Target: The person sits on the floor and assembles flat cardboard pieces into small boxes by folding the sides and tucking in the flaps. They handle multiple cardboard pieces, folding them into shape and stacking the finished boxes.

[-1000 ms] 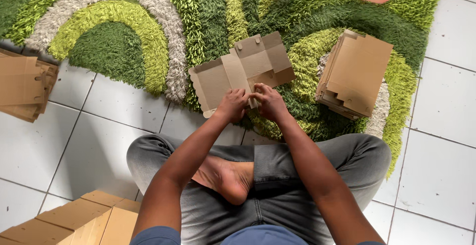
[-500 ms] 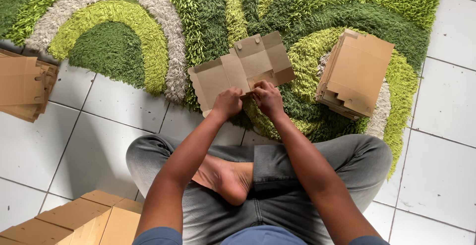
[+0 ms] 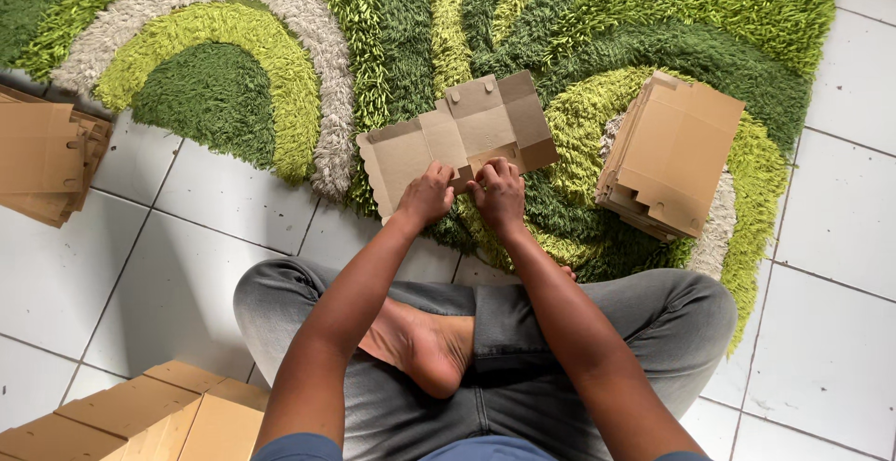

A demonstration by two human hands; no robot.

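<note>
Brown flat die-cut cardboard box blank [image 3: 457, 139] lies on the shaggy green rug [image 3: 597, 22], near edge in my grip. Left hand [image 3: 427, 195] and right hand [image 3: 499, 192] both pinch its lower flap; since a second ago they sit closer together, the flap folded further. Stack of flat blanks [image 3: 674, 153] waits at right.

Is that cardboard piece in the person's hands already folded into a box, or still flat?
Mostly flat: the cardboard box blank lies spread on the green rug, panels open; left hand and right hand pinch its near edge.
</note>
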